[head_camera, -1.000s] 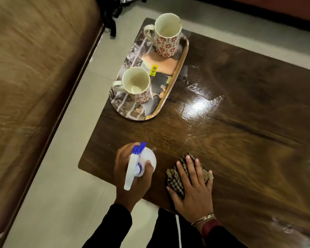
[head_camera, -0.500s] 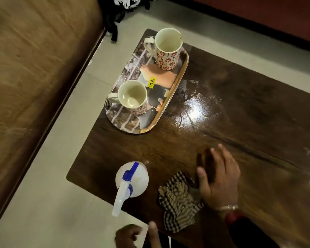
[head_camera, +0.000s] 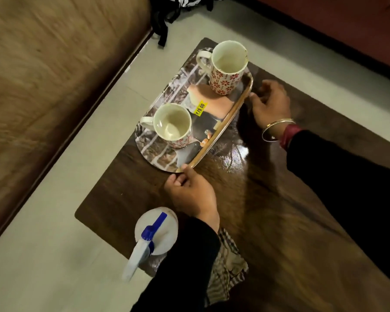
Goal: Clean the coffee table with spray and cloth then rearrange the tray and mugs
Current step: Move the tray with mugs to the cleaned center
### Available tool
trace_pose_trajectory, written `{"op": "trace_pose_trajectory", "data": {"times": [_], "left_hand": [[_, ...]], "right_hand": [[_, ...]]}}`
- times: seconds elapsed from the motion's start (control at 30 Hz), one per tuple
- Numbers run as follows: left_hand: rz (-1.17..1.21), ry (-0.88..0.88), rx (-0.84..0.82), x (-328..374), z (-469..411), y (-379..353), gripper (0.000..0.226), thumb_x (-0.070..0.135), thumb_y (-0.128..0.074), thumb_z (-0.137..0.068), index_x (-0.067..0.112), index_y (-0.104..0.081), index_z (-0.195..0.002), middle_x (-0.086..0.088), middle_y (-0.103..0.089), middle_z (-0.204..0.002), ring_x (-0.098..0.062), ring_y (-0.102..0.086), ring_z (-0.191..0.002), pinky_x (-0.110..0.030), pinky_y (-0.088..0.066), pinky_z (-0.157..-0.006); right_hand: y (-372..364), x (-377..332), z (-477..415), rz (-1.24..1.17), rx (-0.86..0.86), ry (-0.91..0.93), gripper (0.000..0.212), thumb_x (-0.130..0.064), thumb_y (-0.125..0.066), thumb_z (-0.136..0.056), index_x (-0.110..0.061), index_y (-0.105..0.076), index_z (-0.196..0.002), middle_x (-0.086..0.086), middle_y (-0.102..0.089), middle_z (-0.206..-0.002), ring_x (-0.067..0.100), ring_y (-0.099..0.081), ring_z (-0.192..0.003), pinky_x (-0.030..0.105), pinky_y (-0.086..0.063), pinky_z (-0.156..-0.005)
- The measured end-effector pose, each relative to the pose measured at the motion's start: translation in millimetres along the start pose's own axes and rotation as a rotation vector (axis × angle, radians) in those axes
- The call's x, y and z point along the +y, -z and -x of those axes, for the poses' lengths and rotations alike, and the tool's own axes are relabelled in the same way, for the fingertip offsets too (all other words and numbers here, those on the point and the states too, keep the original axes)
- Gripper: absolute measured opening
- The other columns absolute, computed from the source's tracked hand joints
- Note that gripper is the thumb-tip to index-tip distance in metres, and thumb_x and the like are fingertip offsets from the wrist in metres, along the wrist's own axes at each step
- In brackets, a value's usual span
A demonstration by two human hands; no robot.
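Note:
A picture-printed tray (head_camera: 180,86) with a gold rim lies on the far left part of the dark wooden coffee table (head_camera: 257,210). Two white mugs with red flowers stand on it, one at the far end (head_camera: 227,66) and one at the near end (head_camera: 173,124). My left hand (head_camera: 191,192) pinches the tray's near end at the rim. My right hand (head_camera: 270,102) is at the far right rim with its curled fingertips against it. The spray bottle (head_camera: 153,233) stands at the near left corner. The checked cloth (head_camera: 227,273) lies beside it, partly under my left sleeve.
A brown sofa (head_camera: 54,75) runs along the left, with a strip of pale floor (head_camera: 43,255) between it and the table. A dark bag (head_camera: 173,7) lies on the floor beyond the table. Reddish furniture (head_camera: 347,25) stands at the back right. The tabletop by the tray shines wet.
My left hand let go of the spray bottle and my right hand left the cloth. Both hands moved up to the tray's rim. The bottle and cloth stay on the table.

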State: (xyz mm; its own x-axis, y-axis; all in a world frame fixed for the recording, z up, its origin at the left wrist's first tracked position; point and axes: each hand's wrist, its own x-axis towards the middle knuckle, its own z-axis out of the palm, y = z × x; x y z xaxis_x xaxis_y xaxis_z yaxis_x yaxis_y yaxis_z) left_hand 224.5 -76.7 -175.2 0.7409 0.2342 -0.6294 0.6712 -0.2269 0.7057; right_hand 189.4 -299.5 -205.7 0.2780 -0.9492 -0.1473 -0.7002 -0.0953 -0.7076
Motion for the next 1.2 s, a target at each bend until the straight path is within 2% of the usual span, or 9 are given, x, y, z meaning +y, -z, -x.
{"op": "trace_pose_trajectory", "data": {"times": [0.13,0.23,0.37,0.63,0.83,0.93,1.0,1.07,1.2], "left_hand": [[0.057,-0.032,0.096,5,-21,-12,0.042,0.029,-0.058,-0.099,0.009,-0.051,-0.135,-0.004,-0.068,-0.114,-0.016,-0.065,-0.101,-0.024,-0.049,-0.077],[0.040,-0.053,0.122,3,-32,-17,0.035,0.024,-0.061,-0.097,0.008,-0.058,-0.128,-0.005,-0.072,-0.109,-0.018,-0.071,-0.096,-0.025,-0.057,-0.077],[0.018,-0.024,0.107,1,-40,-16,0.033,0.018,-0.068,-0.093,0.008,-0.062,-0.123,-0.005,-0.074,-0.104,-0.018,-0.074,-0.090,-0.036,-0.063,-0.084],[-0.061,-0.067,0.103,3,-44,-8,0.021,0.015,-0.069,-0.091,0.009,-0.070,-0.111,-0.003,-0.073,-0.093,-0.020,-0.074,-0.083,-0.040,-0.064,-0.080],[-0.145,-0.163,-0.001,-3,-12,10,0.015,0.014,-0.067,-0.091,0.017,-0.074,-0.103,0.002,-0.076,-0.091,-0.014,-0.074,-0.082,-0.039,-0.063,-0.082],[-0.201,-0.235,-0.101,-16,8,17,0.016,0.013,-0.068,-0.090,0.015,-0.075,-0.104,-0.007,-0.077,-0.092,-0.018,-0.074,-0.082,-0.043,-0.064,-0.080],[-0.244,-0.278,-0.202,-24,20,23,0.014,0.014,-0.068,-0.090,0.009,-0.073,-0.102,-0.017,-0.073,-0.097,-0.021,-0.073,-0.076,-0.046,-0.064,-0.079],[-0.276,-0.310,-0.311,-30,35,27,0.019,0.015,-0.069,-0.089,0.012,-0.073,-0.108,-0.013,-0.073,-0.100,-0.013,-0.069,-0.073,-0.047,-0.063,-0.081],[-0.344,-0.323,-0.496,-43,66,37,0.020,0.013,-0.071,-0.089,0.029,-0.075,-0.101,0.008,-0.076,-0.087,-0.013,-0.072,-0.081,-0.043,-0.063,-0.081]], "right_hand": [[-4,-11,-47,0.006,-0.042,-0.028,0.030,-0.029,-0.069,-0.094,-0.016,-0.068,-0.121,-0.001,-0.072,-0.109,0.018,-0.068,-0.096,0.035,-0.057,-0.093],[-6,-23,-67,-0.033,-0.124,-0.083,0.018,-0.032,-0.072,-0.094,-0.022,-0.073,-0.109,0.001,-0.076,-0.097,0.024,-0.076,-0.079,0.042,-0.065,-0.078],[-7,-33,-73,0.140,-0.234,-0.030,0.009,-0.020,-0.068,-0.095,-0.019,-0.075,-0.101,0.002,-0.075,-0.094,0.019,-0.072,-0.069,0.029,-0.062,-0.062],[4,-3,-59,0.000,-0.150,-0.157,0.015,-0.020,-0.070,-0.084,-0.025,-0.078,-0.095,0.002,-0.078,-0.092,0.024,-0.076,-0.078,0.040,-0.066,-0.073],[60,70,1,-0.138,-0.057,-0.300,0.014,-0.015,-0.071,-0.084,-0.027,-0.075,-0.081,0.005,-0.079,-0.090,0.028,-0.078,-0.080,0.049,-0.066,-0.073],[100,108,52,-0.220,0.034,-0.423,0.015,-0.006,-0.068,-0.090,-0.018,-0.072,-0.081,0.022,-0.076,-0.094,0.039,-0.077,-0.082,0.052,-0.065,-0.069],[126,129,90,-0.280,0.109,-0.490,0.010,-0.002,-0.066,-0.093,-0.007,-0.073,-0.088,0.029,-0.073,-0.099,0.039,-0.076,-0.083,0.042,-0.065,-0.063],[154,150,132,-0.283,0.192,-0.515,0.007,0.001,-0.066,-0.093,0.005,-0.072,-0.095,0.030,-0.073,-0.096,0.028,-0.070,-0.075,0.030,-0.062,-0.056],[192,190,212,-0.388,0.325,-0.652,0.009,0.007,-0.062,-0.093,0.014,-0.066,-0.096,0.035,-0.068,-0.090,0.028,-0.063,-0.074,0.058,-0.063,-0.067]]}}
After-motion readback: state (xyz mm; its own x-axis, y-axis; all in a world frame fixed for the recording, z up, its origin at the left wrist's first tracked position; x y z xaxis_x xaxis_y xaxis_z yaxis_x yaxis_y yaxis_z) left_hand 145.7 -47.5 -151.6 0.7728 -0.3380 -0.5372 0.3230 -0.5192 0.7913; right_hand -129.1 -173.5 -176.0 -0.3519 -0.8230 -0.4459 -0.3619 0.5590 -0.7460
